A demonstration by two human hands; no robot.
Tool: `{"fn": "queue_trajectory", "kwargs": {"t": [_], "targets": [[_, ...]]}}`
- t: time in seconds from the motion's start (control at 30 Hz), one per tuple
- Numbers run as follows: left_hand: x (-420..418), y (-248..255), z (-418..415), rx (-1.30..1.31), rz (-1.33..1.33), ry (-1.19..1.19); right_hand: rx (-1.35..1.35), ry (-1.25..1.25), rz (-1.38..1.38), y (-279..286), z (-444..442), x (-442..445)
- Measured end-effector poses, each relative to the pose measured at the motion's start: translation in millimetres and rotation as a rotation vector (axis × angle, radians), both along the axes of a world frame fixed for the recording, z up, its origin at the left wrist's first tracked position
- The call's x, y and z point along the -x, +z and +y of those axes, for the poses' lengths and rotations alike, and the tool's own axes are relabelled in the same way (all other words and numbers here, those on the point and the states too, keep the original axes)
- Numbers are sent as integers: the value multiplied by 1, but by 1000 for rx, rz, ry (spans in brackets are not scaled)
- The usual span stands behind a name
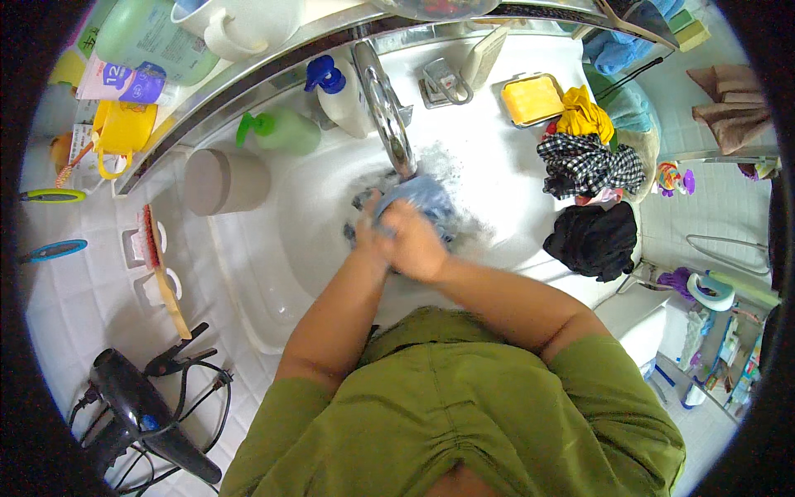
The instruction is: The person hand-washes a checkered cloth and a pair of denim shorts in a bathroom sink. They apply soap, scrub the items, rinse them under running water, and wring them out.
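Over the white washbasin [310, 217], both hands are closed on a wet blue cloth [428, 196] and blurred by motion. My left hand [371, 236] is pressed against my right hand [415, 243], with folds of the cloth bunched between and beyond them. The chrome faucet [388, 112] arches down, its spout just above the cloth. Whether water runs from it is hard to tell. Dark wet fabric [349, 233] partly shows beneath my hands, and greyish water spreads around it.
On the basin's right edge lie a black cloth [593, 239], a black-and-white checked cloth [590, 163], a yellow cloth [585, 115] and a yellow soap bar [532, 99]. Pump bottles [345, 99] and a grey cup [227, 182] stand at left. A hair dryer [149, 410] hangs lower left.
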State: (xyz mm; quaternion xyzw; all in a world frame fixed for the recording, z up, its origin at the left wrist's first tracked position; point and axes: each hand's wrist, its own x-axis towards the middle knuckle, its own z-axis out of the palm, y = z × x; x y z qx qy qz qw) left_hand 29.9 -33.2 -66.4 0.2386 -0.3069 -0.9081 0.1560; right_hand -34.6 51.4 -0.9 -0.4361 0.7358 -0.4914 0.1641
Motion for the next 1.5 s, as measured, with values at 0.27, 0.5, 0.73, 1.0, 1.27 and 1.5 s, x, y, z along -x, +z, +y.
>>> {"fn": "queue_trajectory", "kwargs": {"t": [0.27,0.5,0.73,1.0,1.27,1.5], "targets": [[2,-9,-1,-47,-16,-88,-207,-133,-125,-16,-9,12],[18,39,2,-365,-393,21,-375,-272,-280,-13,-23,48],[17,58,1,-470,-342,-57,-449,-292,-304,-14,-17,56],[-18,59,-24,-323,-270,48,-40,-345,-1112,-21,48,104],[-14,71,-23,-191,-249,20,103,-225,-984,-8,75,103],[0,59,-5,-109,-290,106,-686,-7,-571,-2,66,117]]}}
